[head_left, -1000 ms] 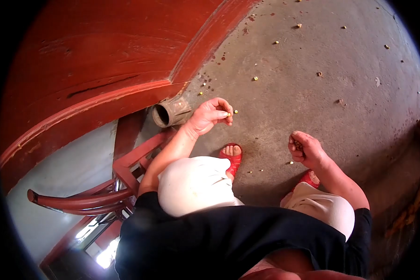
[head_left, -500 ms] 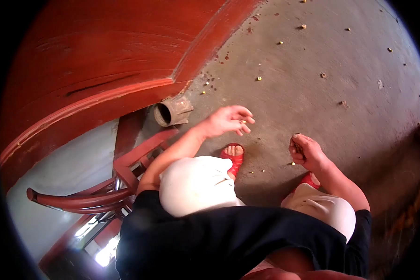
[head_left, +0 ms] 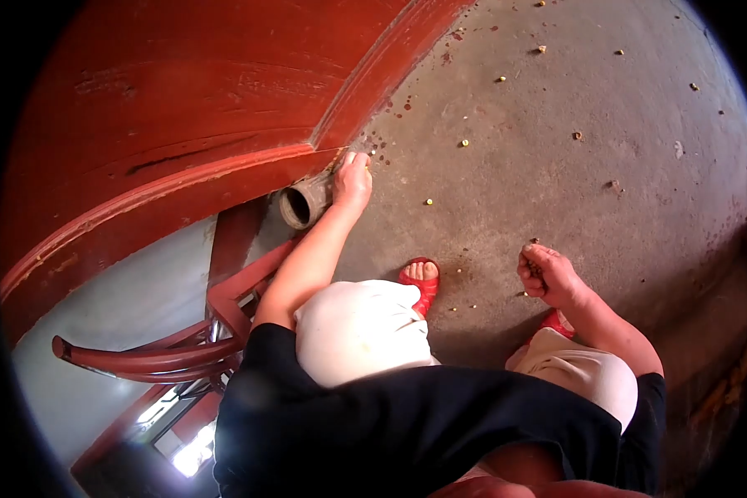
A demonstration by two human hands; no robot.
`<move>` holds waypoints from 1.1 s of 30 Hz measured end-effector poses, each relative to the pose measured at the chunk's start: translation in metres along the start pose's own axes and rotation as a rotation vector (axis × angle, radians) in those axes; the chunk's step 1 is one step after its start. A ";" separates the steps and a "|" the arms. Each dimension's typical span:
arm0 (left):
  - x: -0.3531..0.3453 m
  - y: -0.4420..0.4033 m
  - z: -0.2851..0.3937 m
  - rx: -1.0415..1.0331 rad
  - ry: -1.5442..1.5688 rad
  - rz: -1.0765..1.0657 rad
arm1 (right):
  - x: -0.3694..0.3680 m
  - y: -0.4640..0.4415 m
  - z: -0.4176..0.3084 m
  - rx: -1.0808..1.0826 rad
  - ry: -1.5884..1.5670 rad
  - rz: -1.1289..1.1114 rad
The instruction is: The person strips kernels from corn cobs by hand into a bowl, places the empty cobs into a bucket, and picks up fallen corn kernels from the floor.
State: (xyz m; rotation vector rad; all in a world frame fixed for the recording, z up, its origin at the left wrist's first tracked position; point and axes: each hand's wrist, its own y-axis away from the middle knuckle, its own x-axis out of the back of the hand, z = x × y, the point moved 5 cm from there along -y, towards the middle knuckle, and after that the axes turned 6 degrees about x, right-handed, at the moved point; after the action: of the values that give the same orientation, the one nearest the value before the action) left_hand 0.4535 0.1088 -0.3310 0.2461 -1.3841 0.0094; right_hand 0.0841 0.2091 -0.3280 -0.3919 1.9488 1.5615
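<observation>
My left hand (head_left: 353, 178) reaches down to the floor beside a short, hollow, grey-brown pipe piece (head_left: 305, 204), close to the corner of the red wooden furniture. Its fingers are curled together at the tips around a spot where small pale bits lie; what they pinch is hardly visible. My right hand (head_left: 548, 272) hangs above the floor in front of my right knee, closed around small brown pieces that show between thumb and fingers. Nearest to the hands on the concrete are a small yellowish piece (head_left: 429, 202) and another pale one (head_left: 465, 143).
A large red wooden panel (head_left: 224, 75) fills the upper left. Below it stands a reddish-brown chair (head_left: 153, 357) with a curved arm. More small pieces, such as a brown one (head_left: 578, 135), are scattered over the concrete floor (head_left: 539, 191). My feet wear red sandals (head_left: 424, 286).
My left hand has moved left and forward, from above the open floor to beside the pipe piece, and its fingers have drawn together. My right hand has stayed nearly in place, closed.
</observation>
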 end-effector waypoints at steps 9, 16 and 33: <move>0.001 -0.026 -0.001 0.019 0.182 0.093 | 0.004 -0.003 0.005 -0.006 0.019 0.009; -0.002 -0.024 0.028 -0.315 -0.179 0.060 | 0.006 -0.004 0.006 -0.007 0.014 0.016; 0.036 0.042 0.191 -0.695 0.408 -0.084 | -0.026 -0.013 -0.010 -0.044 -0.066 -0.152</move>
State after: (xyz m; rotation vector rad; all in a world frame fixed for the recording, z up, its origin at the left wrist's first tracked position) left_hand 0.2688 0.1110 -0.2577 -0.2695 -0.9015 -0.4602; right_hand 0.1090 0.1930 -0.3206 -0.4885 1.7939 1.5027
